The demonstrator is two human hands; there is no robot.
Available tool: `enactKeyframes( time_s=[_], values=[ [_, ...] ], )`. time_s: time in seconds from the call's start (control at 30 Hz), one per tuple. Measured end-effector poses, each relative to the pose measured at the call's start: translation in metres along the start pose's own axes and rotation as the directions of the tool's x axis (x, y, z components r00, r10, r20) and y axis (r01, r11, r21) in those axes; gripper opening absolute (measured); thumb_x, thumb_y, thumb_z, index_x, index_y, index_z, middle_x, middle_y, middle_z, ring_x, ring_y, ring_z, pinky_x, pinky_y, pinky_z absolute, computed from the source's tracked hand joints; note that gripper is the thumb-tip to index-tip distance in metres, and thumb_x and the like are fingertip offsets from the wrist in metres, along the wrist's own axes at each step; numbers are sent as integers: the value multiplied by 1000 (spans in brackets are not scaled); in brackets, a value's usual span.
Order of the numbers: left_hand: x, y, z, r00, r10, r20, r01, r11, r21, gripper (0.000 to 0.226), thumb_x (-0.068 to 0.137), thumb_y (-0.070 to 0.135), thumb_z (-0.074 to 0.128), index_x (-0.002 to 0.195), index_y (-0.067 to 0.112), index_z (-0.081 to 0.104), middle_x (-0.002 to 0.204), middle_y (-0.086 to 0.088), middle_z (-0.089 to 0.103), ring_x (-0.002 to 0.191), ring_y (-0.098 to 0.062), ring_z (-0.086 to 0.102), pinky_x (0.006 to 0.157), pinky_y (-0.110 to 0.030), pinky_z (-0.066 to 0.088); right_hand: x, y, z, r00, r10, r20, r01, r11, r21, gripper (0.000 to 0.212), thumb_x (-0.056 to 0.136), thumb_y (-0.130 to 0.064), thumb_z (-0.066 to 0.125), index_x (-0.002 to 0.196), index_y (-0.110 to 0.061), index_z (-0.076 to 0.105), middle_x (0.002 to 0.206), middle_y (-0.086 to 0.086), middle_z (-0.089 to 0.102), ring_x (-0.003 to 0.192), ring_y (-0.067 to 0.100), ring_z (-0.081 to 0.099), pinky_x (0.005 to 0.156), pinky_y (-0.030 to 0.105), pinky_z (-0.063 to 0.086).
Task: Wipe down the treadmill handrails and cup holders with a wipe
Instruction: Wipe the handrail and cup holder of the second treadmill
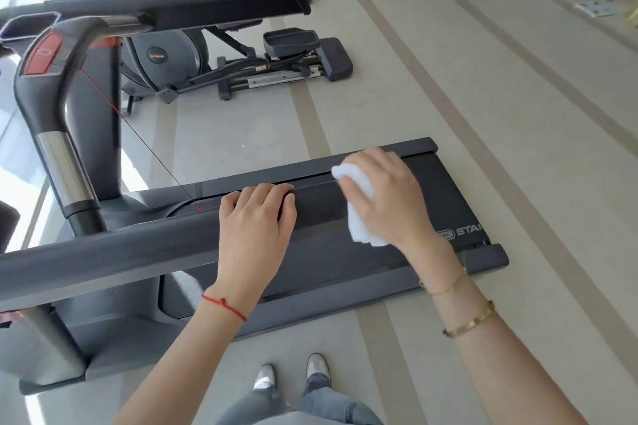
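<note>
Gym floor, treadmill [345, 286] side-on. Left hand [255, 221] curled over end of near handrail [121, 248]; right hand [383, 193] grips white wipe [359, 214].

1. Both forearms were bare, no sleeves in view.
2. L wrist wore 1 thin red string bracelet [224, 308] w/ a small knot.
3. R wrist wore 2 gold-coloured pieces: a fine chain bracelet [443, 287] and, further up the arm, a wider flat bangle [469, 321] w/ small marks along it.
4. Legs were in grey-blue jeans [303, 404].
5. Feet wore silver-grey shoes [291, 378], approx matching.
</note>
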State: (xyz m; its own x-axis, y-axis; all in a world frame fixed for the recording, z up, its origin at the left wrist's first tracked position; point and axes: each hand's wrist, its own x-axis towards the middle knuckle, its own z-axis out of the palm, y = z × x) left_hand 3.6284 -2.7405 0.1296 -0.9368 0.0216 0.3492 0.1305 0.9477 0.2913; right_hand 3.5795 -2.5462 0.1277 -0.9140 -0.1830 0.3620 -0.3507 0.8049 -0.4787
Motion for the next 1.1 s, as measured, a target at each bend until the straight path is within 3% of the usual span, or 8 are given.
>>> enactKeyframes(
  time_s=[0.07,0.13,0.27,0.33,0.4,0.53,0.83,1.1],
  values=[
    [0,-1,0,1000,9,3,-9,1000,-1,27,102,22,44,111,16,69,94,2,68,88,-23,60,90,-37,39,-10,-11,9,990,-132,-54,128,989,-78,28,94,-37,48,109,-22,66,108,-6,61,100,20,52,90,35,41],
    [1,-3,-1,1000,15,23,-15,1000,-6,26,103,22,45,113,15,68,96,2,68,90,-23,60,91,-37,38,-9,-8,7,985,-164,-48,162,986,-34,26,95,-36,50,110,-23,66,107,-6,61,100,19,52,91,35,42],
    [2,-7,-7,992,46,118,-44,999,-19,31,103,26,42,123,16,64,104,1,68,98,-23,60,96,-37,38,12,-4,-1,996,77,35,-81,988,131,20,91,-41,48,91,-32,65,96,-10,62,92,12,54,80,35,47],
    [2,-12,-9,985,72,156,-66,997,-39,35,103,27,42,129,15,61,111,2,68,103,-22,60,99,-36,37,13,-11,3,997,69,32,-70,997,19,23,90,-42,45,91,-30,64,95,-10,61,89,15,53,80,36,46],
    [1,-17,-13,983,83,162,-70,994,-86,36,102,28,43,131,14,60,117,3,67,107,-21,60,102,-35,37,4,-18,11,999,-43,6,43,991,-128,26,93,-41,44,100,-26,65,100,-9,61,92,18,52,85,36,42],
    [-8,-31,-22,995,54,85,-43,991,-127,28,100,23,51,122,15,65,114,3,68,108,-20,60,101,-36,38,-6,-33,28,981,-181,-69,165,966,-198,27,97,-39,44,108,-22,62,105,-6,60,98,21,52,89,33,39],
    [-34,-99,-54,995,-87,-38,80,986,-149,20,97,14,55,110,17,70,108,5,69,103,-20,63,100,-44,41,2,-93,65,963,-265,-46,250,944,-214,26,98,-36,42,105,-22,63,101,-6,62,88,21,54,80,32,43],
    [-61,-179,-84,983,-150,-106,138,984,-115,21,96,12,57,111,19,68,110,7,67,106,-18,59,105,-31,30,2,-164,109,952,-305,-19,296,937,-188,28,98,-38,41,107,-24,63,101,-7,62,87,20,55,78,32,45]
  ],
)
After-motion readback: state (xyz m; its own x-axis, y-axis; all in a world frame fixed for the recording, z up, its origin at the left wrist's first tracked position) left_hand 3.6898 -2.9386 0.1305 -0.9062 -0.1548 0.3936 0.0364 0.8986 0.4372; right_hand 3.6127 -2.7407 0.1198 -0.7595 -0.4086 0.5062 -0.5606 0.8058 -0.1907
